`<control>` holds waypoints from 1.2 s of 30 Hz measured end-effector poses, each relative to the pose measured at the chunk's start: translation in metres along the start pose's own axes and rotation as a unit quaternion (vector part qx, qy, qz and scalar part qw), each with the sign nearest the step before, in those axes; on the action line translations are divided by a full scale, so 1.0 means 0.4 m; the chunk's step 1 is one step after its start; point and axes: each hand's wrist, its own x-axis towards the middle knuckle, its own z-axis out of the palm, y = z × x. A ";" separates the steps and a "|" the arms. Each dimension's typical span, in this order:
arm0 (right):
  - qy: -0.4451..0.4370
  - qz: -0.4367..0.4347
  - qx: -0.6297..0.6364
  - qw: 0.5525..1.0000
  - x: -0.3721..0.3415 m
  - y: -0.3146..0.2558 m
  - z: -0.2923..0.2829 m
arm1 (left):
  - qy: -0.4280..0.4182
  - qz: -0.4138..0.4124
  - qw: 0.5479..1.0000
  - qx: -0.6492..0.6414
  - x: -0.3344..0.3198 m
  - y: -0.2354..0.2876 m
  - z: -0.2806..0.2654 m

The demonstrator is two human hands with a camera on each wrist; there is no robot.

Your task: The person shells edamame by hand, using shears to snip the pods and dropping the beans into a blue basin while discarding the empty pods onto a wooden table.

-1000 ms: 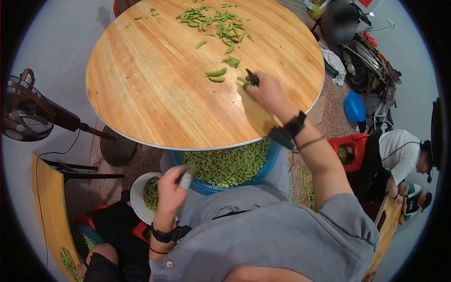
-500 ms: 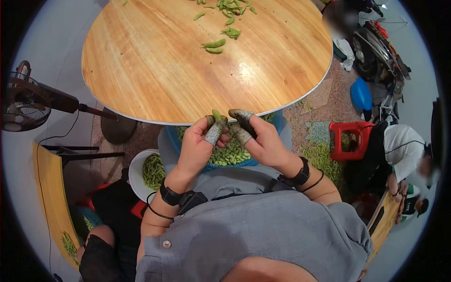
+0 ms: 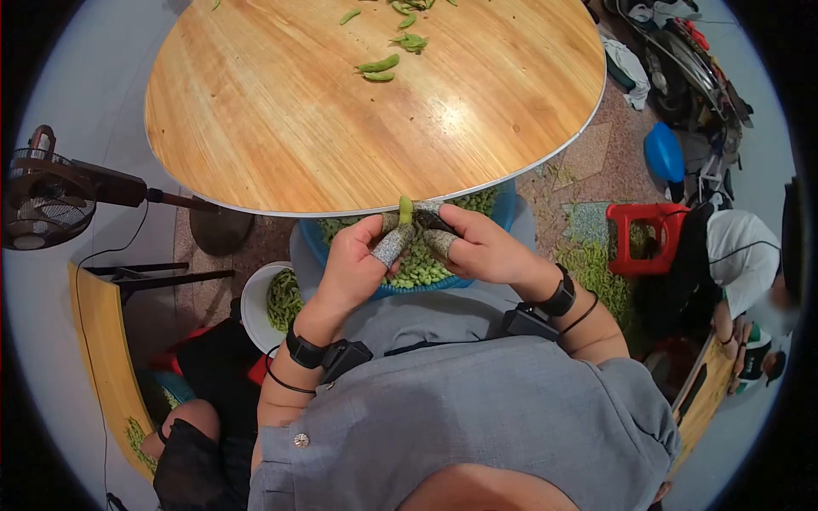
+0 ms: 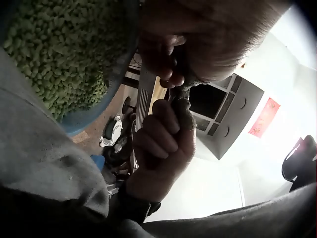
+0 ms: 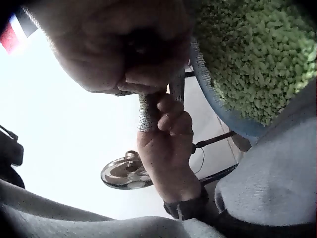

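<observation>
Over the basin, just off the near table edge, both hands meet at a green soybean pod (image 3: 406,209). My left hand (image 3: 358,260) pinches it upright between thumb and finger. My right hand (image 3: 481,247) comes in from the other side, its curled fingertips at the pod and something dark between thumb and index finger; what this is I cannot tell. Grey, stained wraps cover the thumbs and index fingers. In the right wrist view the left hand (image 5: 168,148) shows a wrapped finger, the pod hidden. Below sits a blue basin (image 3: 308,247) of shelled green soybeans (image 3: 426,268).
On the round wooden table (image 3: 298,128) lie a few loose pods (image 3: 377,66), with more at the far side. A white bucket (image 3: 253,311) of pods stands at left, near a fan (image 3: 51,200). Husks (image 3: 592,268) and a red stool (image 3: 618,247) lie right. Other people sit at both sides.
The right hand came back from the pods on the table to the left hand over the basin. Both hands then closed together on the pod, and the head view tilted down.
</observation>
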 end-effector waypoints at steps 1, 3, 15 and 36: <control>-0.018 -0.001 0.052 0.999 0.000 0.005 -0.003 | 0.000 -0.001 1.000 0.001 0.002 -0.006 0.000; 0.001 -0.032 0.016 0.999 0.003 0.003 0.004 | 0.090 0.292 0.872 0.382 0.006 -0.021 0.000; -0.125 0.127 0.297 0.938 0.002 0.008 -0.004 | -0.053 -0.042 0.993 -0.093 -0.011 -0.034 -0.020; 0.138 -0.206 -0.381 0.891 0.040 0.147 -0.023 | -0.107 -0.085 0.991 0.003 -0.012 -0.109 0.021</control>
